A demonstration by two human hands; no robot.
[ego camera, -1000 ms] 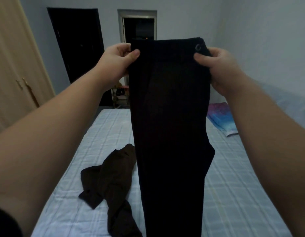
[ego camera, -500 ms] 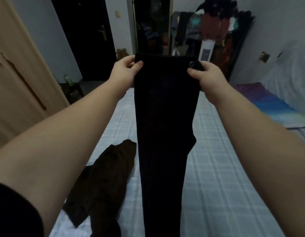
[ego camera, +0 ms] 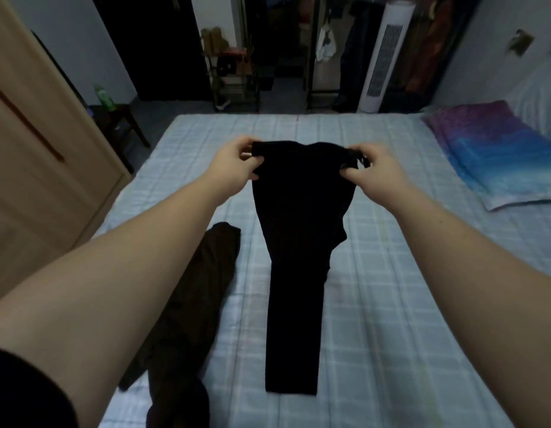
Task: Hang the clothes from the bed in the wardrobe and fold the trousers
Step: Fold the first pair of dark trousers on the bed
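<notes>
Two hands are pinching the waistband: left hand (ego camera: 237, 163) at 10 o'clock, right hand (ego camera: 374, 168) at 2, trousers (ego camera: 294, 257) lying mid-bed (ego camera: 391, 288). Soft, light, floppy cloth; waistband corners are probably gripping best.

My left hand (ego camera: 234, 162) and right hand (ego camera: 376, 171) pinch the waistband of black trousers (ego camera: 295, 257) laid lengthwise on the checked bed (ego camera: 391, 304), beside a brown garment (ego camera: 190, 304).

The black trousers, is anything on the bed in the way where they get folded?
Nothing visible is. The black trousers lie lengthwise on the bed, both hands pinching the waistband: left hand, right hand. The brown garment lies apart to their left, with a strip of bare sheet between.
</notes>
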